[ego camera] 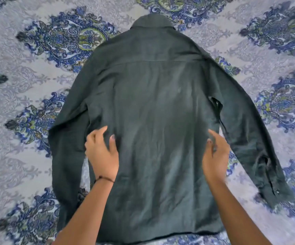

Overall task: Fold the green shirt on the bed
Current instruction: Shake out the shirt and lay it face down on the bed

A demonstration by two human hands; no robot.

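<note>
Both forearms reaching forward from the bottom edge, bare to the elbow; left hand (101, 152) palm down at the left side of the green shirt (153, 106), fingers curled loosely with the tips at a small bunch of cloth by the side seam, thumb laid flat on the fabric; thin dark cord bracelet (104, 178) around the left wrist; left grip partly closed, touching the cloth, though whether actually pinching it cannot be told. Right hand (215, 154) turned edge-on at the shirt's right side, fingers extended and a little blurred, tips at the side seam; right grip open, holding nothing, resting against or just above the fabric.

Green shirt spread back-up on the bed (28, 71), collar (152, 22) at the far end, hem nearest the camera; left sleeve (65, 138) lying close alongside the body, right sleeve (252, 131) angled outward with its cuff (274, 188) well apart from the hem; faint wrinkles across the lower back panel; no fold made yet. Bed covered in a pale grey spread with blue and green paisley medallions.
</note>
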